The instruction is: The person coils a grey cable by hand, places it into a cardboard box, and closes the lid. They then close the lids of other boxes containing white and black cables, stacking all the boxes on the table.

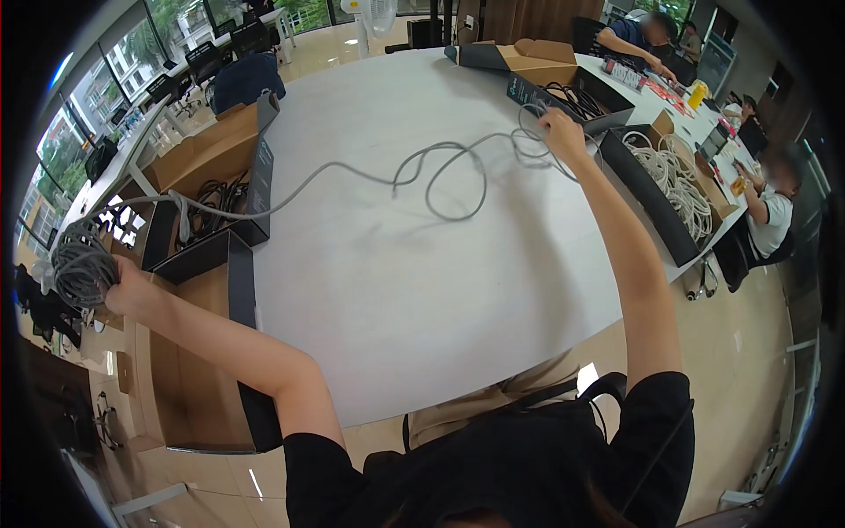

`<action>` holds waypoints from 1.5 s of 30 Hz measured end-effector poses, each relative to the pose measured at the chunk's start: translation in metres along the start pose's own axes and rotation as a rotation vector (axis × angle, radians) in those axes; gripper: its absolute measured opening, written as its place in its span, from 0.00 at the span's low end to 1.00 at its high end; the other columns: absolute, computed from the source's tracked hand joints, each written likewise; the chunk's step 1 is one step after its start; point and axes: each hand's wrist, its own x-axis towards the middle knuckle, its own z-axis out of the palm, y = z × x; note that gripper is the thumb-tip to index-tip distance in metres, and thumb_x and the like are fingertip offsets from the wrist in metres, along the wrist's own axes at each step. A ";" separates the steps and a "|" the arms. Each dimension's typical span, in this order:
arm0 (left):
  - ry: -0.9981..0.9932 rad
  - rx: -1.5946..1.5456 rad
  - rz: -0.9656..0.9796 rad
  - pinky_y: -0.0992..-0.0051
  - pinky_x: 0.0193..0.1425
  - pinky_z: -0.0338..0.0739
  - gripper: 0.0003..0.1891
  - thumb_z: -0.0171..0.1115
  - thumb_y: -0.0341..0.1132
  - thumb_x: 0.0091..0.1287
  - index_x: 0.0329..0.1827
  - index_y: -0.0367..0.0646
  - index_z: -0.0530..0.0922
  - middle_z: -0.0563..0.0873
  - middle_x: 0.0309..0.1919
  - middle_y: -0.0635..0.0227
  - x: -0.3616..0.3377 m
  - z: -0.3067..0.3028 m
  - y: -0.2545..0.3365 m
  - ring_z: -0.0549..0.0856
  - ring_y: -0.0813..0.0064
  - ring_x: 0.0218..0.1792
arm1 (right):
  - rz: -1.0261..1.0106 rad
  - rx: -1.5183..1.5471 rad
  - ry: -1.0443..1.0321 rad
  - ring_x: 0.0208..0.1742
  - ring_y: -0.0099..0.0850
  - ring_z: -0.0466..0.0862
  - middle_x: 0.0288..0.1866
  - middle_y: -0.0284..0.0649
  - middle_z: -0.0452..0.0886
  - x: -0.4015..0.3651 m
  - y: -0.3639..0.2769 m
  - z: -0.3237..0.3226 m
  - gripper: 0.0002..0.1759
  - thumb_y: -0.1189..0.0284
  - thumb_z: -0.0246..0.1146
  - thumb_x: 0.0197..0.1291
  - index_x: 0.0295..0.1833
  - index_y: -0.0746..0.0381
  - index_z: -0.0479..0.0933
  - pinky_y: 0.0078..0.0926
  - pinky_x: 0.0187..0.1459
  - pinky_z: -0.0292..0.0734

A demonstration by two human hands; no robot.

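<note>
At the far left, my left hand (126,283) is closed round a coiled bundle of grey cable (81,267), held out beyond the table edge. From the bundle a grey cable (327,167) runs over a box of black cables (211,207) and across the white table (396,308), with loose loops in the middle. My right hand (561,134) is closed on the cable's looped part near the table's far right, beside a box of black cables (576,92).
An open box of white cables (673,185) lies at the right edge. An open cardboard box (198,370) with no cable visible inside stands at the lower left. People (766,211) sit at the right; another person (638,40) leans over a far table.
</note>
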 end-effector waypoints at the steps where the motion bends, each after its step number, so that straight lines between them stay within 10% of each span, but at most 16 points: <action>1: -0.001 -0.001 -0.004 0.64 0.42 0.78 0.11 0.47 0.27 0.61 0.41 0.34 0.76 0.82 0.39 0.60 -0.002 0.000 -0.001 0.82 0.63 0.39 | -0.036 0.095 0.073 0.52 0.37 0.78 0.58 0.41 0.73 0.001 -0.018 -0.013 0.12 0.68 0.59 0.52 0.42 0.55 0.81 0.46 0.53 0.69; 3: -0.002 -0.005 -0.008 0.64 0.41 0.78 0.10 0.47 0.27 0.60 0.41 0.34 0.76 0.82 0.38 0.60 -0.004 0.002 -0.003 0.82 0.64 0.39 | -0.109 0.287 0.218 0.48 0.38 0.79 0.50 0.39 0.78 0.004 -0.062 -0.048 0.12 0.73 0.57 0.50 0.40 0.56 0.81 0.38 0.50 0.71; 5: -0.002 -0.012 -0.013 0.65 0.41 0.78 0.10 0.48 0.27 0.60 0.40 0.35 0.76 0.81 0.38 0.61 -0.005 0.005 -0.004 0.82 0.65 0.38 | 0.066 0.597 -0.144 0.49 0.40 0.77 0.52 0.40 0.77 -0.004 -0.123 -0.090 0.15 0.78 0.53 0.50 0.42 0.56 0.80 0.32 0.51 0.71; 7: 0.000 -0.015 -0.019 0.66 0.40 0.78 0.10 0.48 0.27 0.60 0.40 0.35 0.76 0.81 0.37 0.62 -0.004 0.008 -0.004 0.82 0.65 0.37 | -0.432 0.553 -0.109 0.54 0.40 0.75 0.54 0.43 0.76 -0.016 -0.154 -0.078 0.21 0.82 0.51 0.48 0.47 0.57 0.78 0.32 0.54 0.69; 14: 0.045 -0.044 -0.036 0.68 0.38 0.77 0.08 0.50 0.27 0.58 0.38 0.37 0.76 0.81 0.35 0.64 -0.001 0.011 0.001 0.81 0.69 0.35 | -0.815 0.050 0.205 0.60 0.36 0.72 0.57 0.41 0.75 -0.044 -0.252 0.032 0.33 0.74 0.57 0.55 0.68 0.54 0.57 0.38 0.63 0.62; 20: 0.080 -0.099 -0.076 0.70 0.36 0.77 0.07 0.52 0.26 0.57 0.37 0.39 0.76 0.80 0.33 0.67 0.003 0.015 0.008 0.81 0.71 0.33 | -0.819 -0.126 -0.244 0.43 0.33 0.82 0.41 0.37 0.80 -0.008 -0.268 0.035 0.16 0.68 0.53 0.60 0.54 0.55 0.74 0.39 0.52 0.72; 25: 0.149 -0.272 -0.270 0.71 0.35 0.76 0.06 0.53 0.26 0.56 0.36 0.40 0.76 0.80 0.32 0.68 -0.014 0.029 0.014 0.80 0.74 0.31 | -0.311 0.123 0.020 0.47 0.36 0.80 0.45 0.38 0.81 0.037 -0.155 0.045 0.12 0.72 0.51 0.60 0.45 0.52 0.78 0.38 0.43 0.75; 29: 0.402 -0.845 -0.922 0.74 0.31 0.74 0.05 0.54 0.25 0.55 0.33 0.43 0.75 0.78 0.29 0.72 -0.084 0.078 0.001 0.78 0.79 0.28 | 0.088 0.015 0.075 0.46 0.41 0.81 0.41 0.43 0.82 0.053 -0.056 -0.003 0.12 0.64 0.52 0.61 0.40 0.55 0.80 0.39 0.45 0.76; 37: 0.584 -0.708 -0.913 0.75 0.34 0.71 0.06 0.55 0.24 0.52 0.32 0.45 0.73 0.74 0.28 0.74 -0.054 0.051 0.010 0.75 0.81 0.32 | 1.004 0.552 0.184 0.24 0.33 0.83 0.33 0.42 0.83 0.029 0.087 -0.039 0.13 0.63 0.60 0.59 0.37 0.63 0.82 0.30 0.27 0.81; 45: 0.307 -0.654 -0.739 0.70 0.41 0.73 0.05 0.51 0.26 0.59 0.36 0.38 0.75 0.79 0.32 0.64 -0.072 0.068 0.002 0.79 0.71 0.35 | 1.043 0.890 0.419 0.24 0.33 0.85 0.30 0.38 0.83 0.018 0.125 -0.076 0.14 0.65 0.54 0.65 0.37 0.63 0.80 0.24 0.24 0.79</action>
